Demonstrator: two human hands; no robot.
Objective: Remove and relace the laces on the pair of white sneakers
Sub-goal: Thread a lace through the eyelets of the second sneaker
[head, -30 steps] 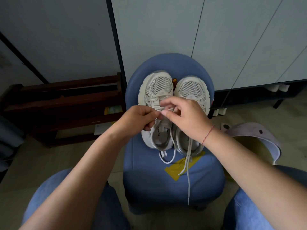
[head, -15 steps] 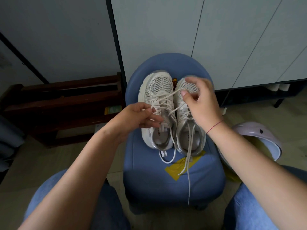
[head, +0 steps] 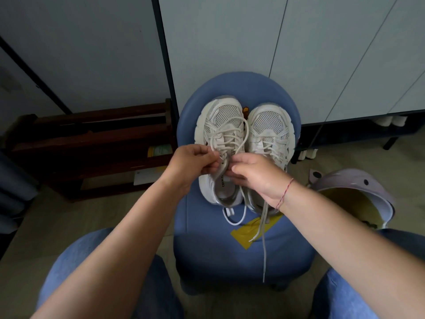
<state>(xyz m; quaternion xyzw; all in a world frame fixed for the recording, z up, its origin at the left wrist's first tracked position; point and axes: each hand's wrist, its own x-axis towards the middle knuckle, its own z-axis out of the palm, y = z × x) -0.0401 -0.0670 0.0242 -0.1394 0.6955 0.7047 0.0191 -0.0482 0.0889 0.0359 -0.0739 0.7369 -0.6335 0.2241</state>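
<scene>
Blue stool (head: 202,238) bearing both white sneakers. Lace (head: 245,127) looping over sneaker (head: 224,116) just beyond both hands. Left hand (head: 190,164) pinching one strand, right hand (head: 257,176) pinching other, fingertips nearly meeting. Best: drawing strands evenly, avoiding eyelet snags. Second sneaker (head: 269,125) sitting beyond right hand.

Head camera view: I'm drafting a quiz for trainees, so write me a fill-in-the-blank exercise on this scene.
1. The two white mesh sneakers stand on a round ____ padded stool.
2. The left hand and the right hand both pinch one sneaker's looped ____.
3. Loose ends from the other sneaker trail across a ____ tape patch.
4. A thin ____ string circles the right wrist.
Missing words: blue; lace; yellow; red.
</scene>
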